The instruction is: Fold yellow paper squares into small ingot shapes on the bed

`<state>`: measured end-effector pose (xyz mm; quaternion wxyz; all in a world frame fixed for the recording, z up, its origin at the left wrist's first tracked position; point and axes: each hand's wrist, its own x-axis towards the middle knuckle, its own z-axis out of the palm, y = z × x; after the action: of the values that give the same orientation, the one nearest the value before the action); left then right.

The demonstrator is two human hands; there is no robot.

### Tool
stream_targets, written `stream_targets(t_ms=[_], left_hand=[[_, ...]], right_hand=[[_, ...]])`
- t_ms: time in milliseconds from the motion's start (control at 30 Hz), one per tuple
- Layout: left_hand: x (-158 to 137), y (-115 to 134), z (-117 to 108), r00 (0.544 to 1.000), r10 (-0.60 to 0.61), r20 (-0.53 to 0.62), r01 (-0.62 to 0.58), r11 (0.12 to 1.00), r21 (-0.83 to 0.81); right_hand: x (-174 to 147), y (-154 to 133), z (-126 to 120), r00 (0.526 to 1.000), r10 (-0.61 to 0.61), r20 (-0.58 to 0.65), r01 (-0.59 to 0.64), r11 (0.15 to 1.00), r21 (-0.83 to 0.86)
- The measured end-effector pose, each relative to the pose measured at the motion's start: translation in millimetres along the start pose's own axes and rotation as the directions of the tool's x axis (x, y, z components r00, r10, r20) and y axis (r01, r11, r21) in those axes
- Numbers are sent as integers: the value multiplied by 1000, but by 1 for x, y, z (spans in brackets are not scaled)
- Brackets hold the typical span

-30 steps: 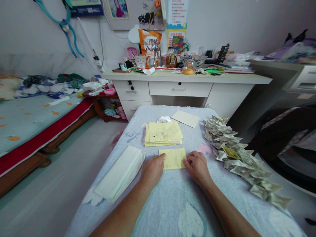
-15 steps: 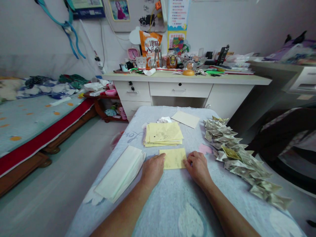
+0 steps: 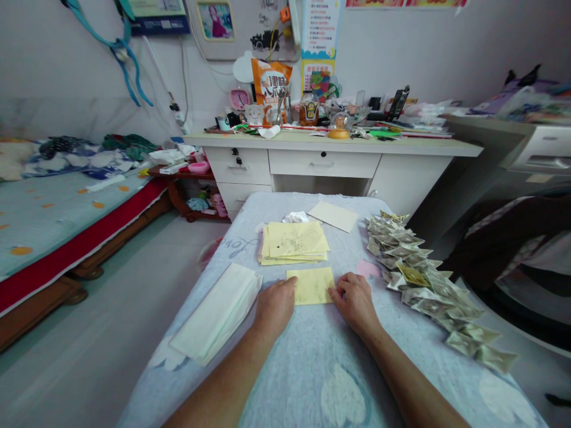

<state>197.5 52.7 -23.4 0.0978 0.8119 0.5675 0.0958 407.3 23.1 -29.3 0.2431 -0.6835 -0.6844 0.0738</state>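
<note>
A small yellow sheet of paper (image 3: 312, 286) lies flat on the cloth-covered table between my hands. My left hand (image 3: 275, 302) is closed at its left edge, the thumb resting on the paper. At the opposite edge, my right hand (image 3: 354, 298) has its fingers curled and pinches the lower right corner. Just beyond the sheet is a stack of larger yellow papers (image 3: 293, 242), the top one bearing faint drawn marks. Left of my left hand lies a folded bundle of white paper (image 3: 218, 312).
Rows of folded paper pieces (image 3: 417, 276) run along the table's right side. A cream card (image 3: 333, 216) and crumpled white tissue (image 3: 295, 217) lie at the far end. Beyond stands a white desk (image 3: 325, 163) with cluttered top; a bed (image 3: 57, 208) is at left.
Both hands keep their hold on the yellow sheet with hardly any movement. The whole view has shifted slightly, bringing a red poster edge into sight at the top.
</note>
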Motion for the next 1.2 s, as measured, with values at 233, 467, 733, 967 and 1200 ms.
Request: stream_targets(t_ms=[233, 467, 733, 967, 1200], left_hand=[[-2, 0, 0, 1000, 0, -18, 0, 1000, 6], [-2, 7, -11, 984, 133, -117, -131, 991, 19], [0, 10, -8, 969, 237, -72, -244, 962, -126], [-7, 10, -9, 990, 127, -56, -132, 986, -98], [-9, -5, -14, 988, 117, 104, -109, 991, -76]], right_hand=[[0, -2, -1, 1000, 14, 12, -14, 1000, -9], [0, -4, -1, 999, 33, -33, -35, 998, -47], [-1, -18, -2, 967, -222, 123, 222, 975, 13], [-3, -26, -7, 970, -173, 170, 187, 980, -68], [0, -41, -13, 956, -134, 262, 189, 962, -197]])
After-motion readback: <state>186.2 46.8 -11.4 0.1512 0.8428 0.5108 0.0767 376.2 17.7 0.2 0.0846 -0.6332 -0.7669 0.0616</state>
